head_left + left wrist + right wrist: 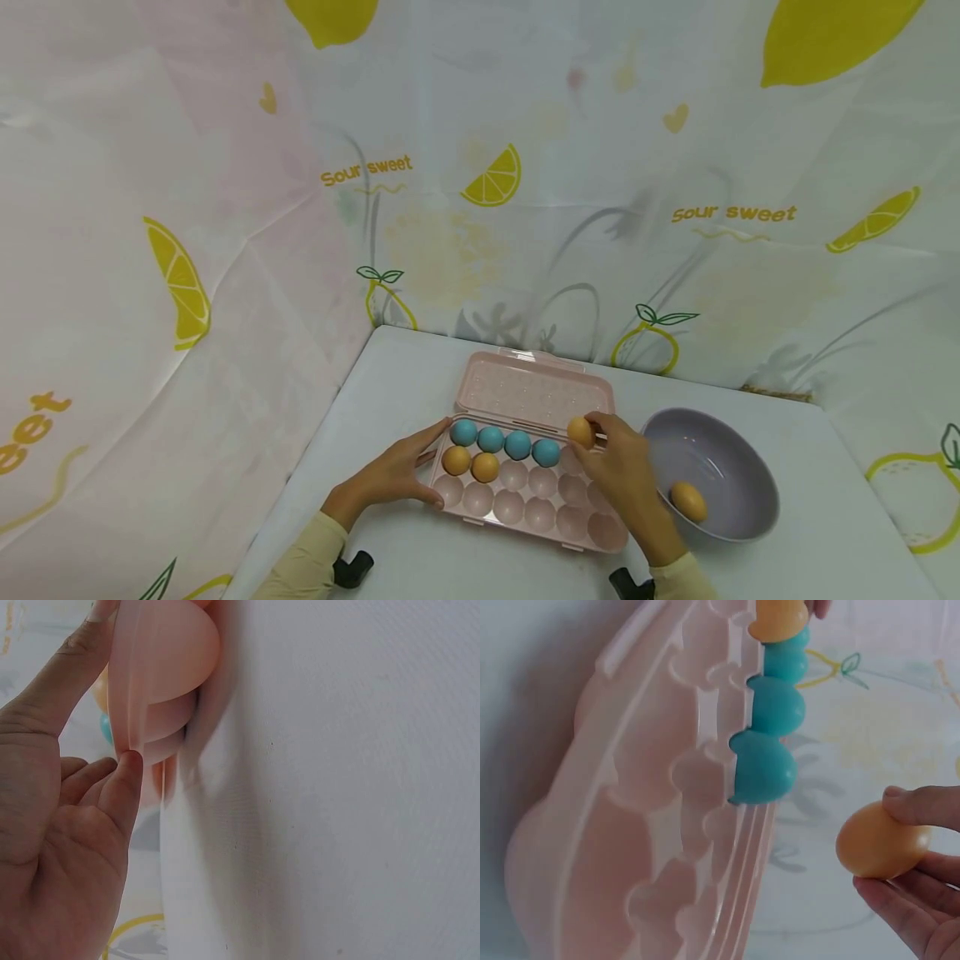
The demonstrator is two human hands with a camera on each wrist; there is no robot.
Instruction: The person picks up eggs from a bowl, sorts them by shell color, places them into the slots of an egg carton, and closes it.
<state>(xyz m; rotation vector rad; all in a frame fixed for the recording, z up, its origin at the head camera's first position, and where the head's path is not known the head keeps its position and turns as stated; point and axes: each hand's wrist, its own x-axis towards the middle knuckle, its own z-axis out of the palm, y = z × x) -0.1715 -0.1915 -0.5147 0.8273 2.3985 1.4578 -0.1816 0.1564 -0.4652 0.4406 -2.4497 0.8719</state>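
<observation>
A pink egg carton [523, 527] lies on the table, its lid [534, 392] folded back. Its back row holds several blue eggs [517, 445], and two orange eggs [457, 460] sit at the left of the middle row. My left hand [390, 473] grips the carton's left end, thumb toward the front corner and fingers toward the back. Between thumb and fingertips, my right hand [622, 467] pinches an orange egg [882, 840]. That egg is apart from the cups, over the right part of the back row. The front-row cups are bare.
To the right stands a grey-purple bowl [731, 467] with one orange egg [688, 502] inside. The white table [397, 375] meets a lemon-printed curtain [570, 250] at its back and left. Black wrist mounts [352, 569] show below the hands.
</observation>
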